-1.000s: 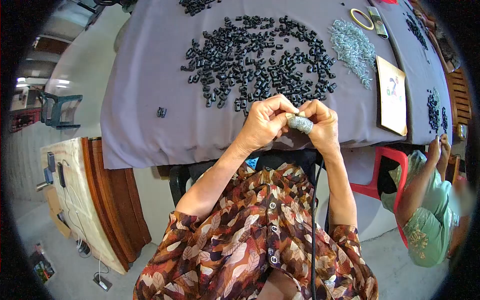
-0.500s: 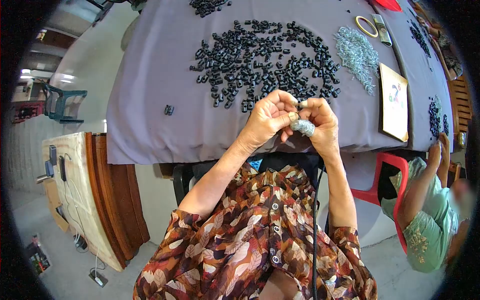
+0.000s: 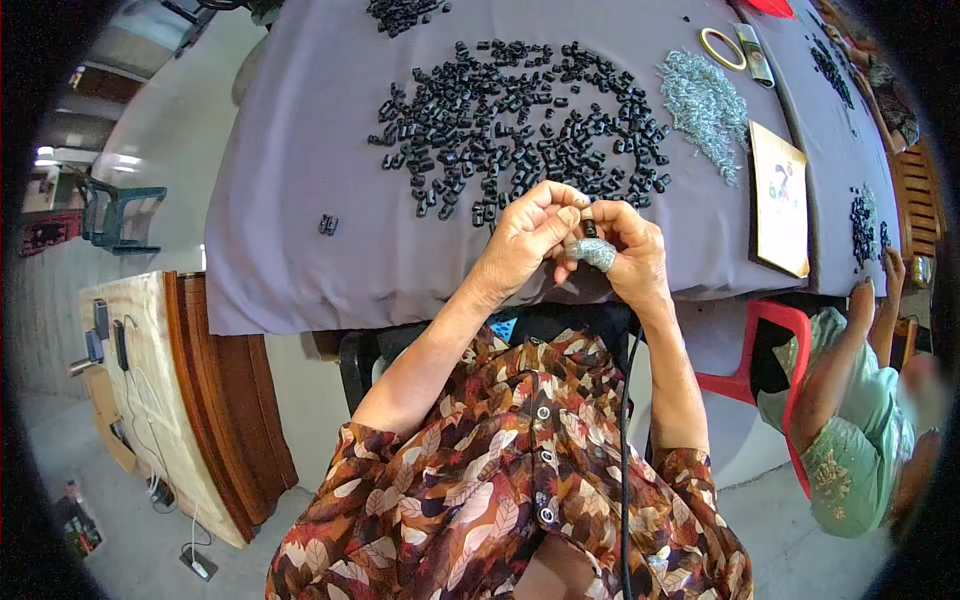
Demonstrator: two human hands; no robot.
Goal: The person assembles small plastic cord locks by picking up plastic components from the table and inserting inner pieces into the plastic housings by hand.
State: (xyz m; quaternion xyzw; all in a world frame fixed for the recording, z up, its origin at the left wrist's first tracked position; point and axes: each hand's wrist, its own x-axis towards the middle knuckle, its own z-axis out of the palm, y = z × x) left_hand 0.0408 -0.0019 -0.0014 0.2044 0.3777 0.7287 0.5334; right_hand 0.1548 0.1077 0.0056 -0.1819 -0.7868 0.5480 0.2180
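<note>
My left hand (image 3: 528, 232) and my right hand (image 3: 630, 250) meet over the table's near edge, fingertips pinched together. Between them shows a small black piece (image 3: 589, 229), its lower end pointing toward me. A silvery grey wrapping (image 3: 592, 254) covers my right thumb. What the left fingertips pinch is too small to make out. Just beyond the hands lies a wide spread of small black pieces (image 3: 480, 110). A heap of clear small parts (image 3: 705, 105) lies to its right.
A grey cloth (image 3: 290, 170) covers the table. At the right are a card (image 3: 780, 200), a yellowish ring (image 3: 722, 48) and a small packet (image 3: 755, 56). Two black pieces (image 3: 327, 225) lie apart at left. A person in green (image 3: 850, 430) sits by a red chair (image 3: 790, 318).
The black piece now shows more clearly between my hands. My fingertips have come closer together than half a second ago. The view has shifted slightly.
</note>
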